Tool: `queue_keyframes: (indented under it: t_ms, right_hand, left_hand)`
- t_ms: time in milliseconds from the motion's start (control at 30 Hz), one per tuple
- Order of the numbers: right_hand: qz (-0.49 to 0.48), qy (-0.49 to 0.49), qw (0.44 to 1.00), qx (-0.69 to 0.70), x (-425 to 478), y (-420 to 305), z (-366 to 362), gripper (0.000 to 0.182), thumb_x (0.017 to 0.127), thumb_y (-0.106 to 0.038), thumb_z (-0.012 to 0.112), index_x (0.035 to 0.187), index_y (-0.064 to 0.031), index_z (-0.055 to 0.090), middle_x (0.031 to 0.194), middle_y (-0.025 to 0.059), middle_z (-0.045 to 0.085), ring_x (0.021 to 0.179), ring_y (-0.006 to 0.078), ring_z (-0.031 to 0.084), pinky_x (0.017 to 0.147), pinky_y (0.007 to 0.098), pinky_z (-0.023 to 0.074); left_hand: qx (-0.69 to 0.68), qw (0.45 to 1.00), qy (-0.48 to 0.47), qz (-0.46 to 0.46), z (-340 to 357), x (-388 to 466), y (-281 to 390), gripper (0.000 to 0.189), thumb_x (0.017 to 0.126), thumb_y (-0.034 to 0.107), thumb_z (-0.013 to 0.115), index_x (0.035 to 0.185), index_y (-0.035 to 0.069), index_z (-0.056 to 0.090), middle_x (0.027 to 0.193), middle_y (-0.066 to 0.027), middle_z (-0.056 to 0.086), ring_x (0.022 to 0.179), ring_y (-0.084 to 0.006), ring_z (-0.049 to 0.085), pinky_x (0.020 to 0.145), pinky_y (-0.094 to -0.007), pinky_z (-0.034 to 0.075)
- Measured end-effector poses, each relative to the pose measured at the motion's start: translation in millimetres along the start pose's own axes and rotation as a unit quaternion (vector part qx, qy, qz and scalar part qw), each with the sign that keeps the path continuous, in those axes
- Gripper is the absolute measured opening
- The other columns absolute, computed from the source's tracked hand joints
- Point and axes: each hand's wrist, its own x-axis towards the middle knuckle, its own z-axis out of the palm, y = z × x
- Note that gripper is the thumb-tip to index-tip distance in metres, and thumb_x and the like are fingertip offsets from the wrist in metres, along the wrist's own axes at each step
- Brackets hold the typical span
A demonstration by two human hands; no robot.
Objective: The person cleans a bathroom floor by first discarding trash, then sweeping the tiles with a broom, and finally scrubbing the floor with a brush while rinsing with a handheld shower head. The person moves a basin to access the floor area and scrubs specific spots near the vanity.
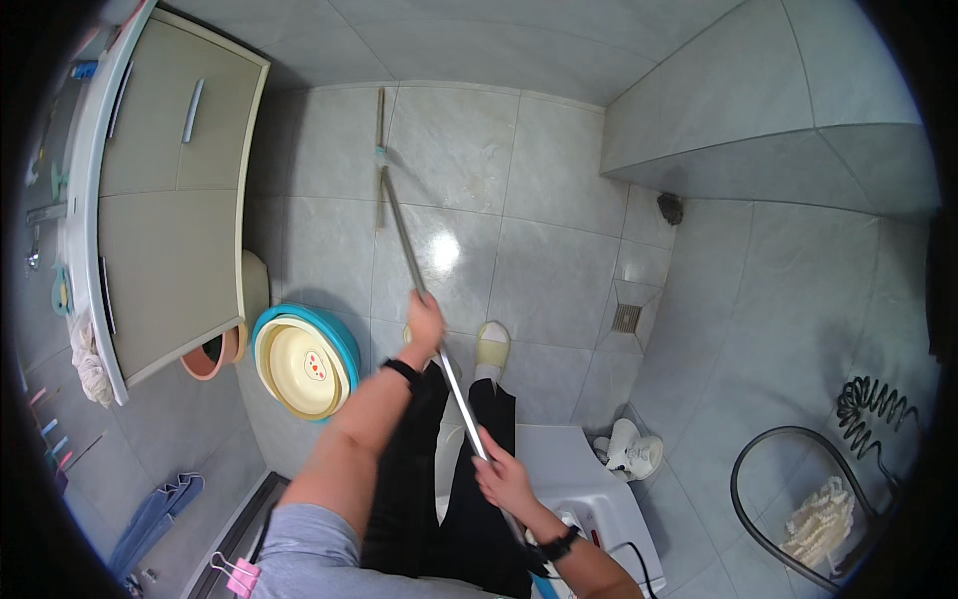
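Both my hands are closed around the metal pole (404,243) of a long-handled floor squeegee. My left hand (425,322) grips the pole around its middle, out in front of my feet. Closer to my body, my right hand (501,475) holds its upper part. The pole slants forward and left to a long, narrow head (380,120) with a small teal joint. That head lies on the grey tiled floor (449,150), near the far wall. Some wet spots show on the tiles to its right. My slippered right foot (493,344) stands behind my left hand.
Left are a vanity cabinet (176,187), stacked basins (307,367) and a pink bucket (213,356). A floor drain (626,318) lies right. White shoes (632,451) stand beside a pale appliance (546,457). A dark hose (741,472) curves along the right wall.
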Motion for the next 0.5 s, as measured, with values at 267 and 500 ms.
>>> queue_keyframes:
  t_ms: [267,500]
  right_hand:
    - [0.063,-0.021,0.989,0.131,11.6,-28.2,35.7,0.057,0.095,-0.012,0.047,0.144,-0.0314,0.023,0.059,-0.0037,0.038,0.042,0.0033,0.032,0.037,0.0185,0.0275]
    - [0.068,0.050,0.983,0.164,-48.9,-6.2,3.6,0.058,0.096,-0.010,0.042,0.145,-0.0304,0.018,0.060,-0.0010,0.039,0.043,0.0051,0.034,0.038,0.0189,0.0313]
  left_hand:
    - [0.251,0.964,0.000,0.090,-5.3,35.2,2.9,0.034,0.090,0.016,0.041,0.111,-0.010,0.040,0.069,-0.0275,0.060,0.062,-0.0442,0.059,0.057,-0.0510,0.047]
    - [0.241,0.961,-0.080,0.109,52.7,-67.6,45.5,0.034,0.089,0.014,0.042,0.112,-0.011,0.035,0.067,-0.0286,0.059,0.063,-0.0448,0.059,0.055,-0.0517,0.046]
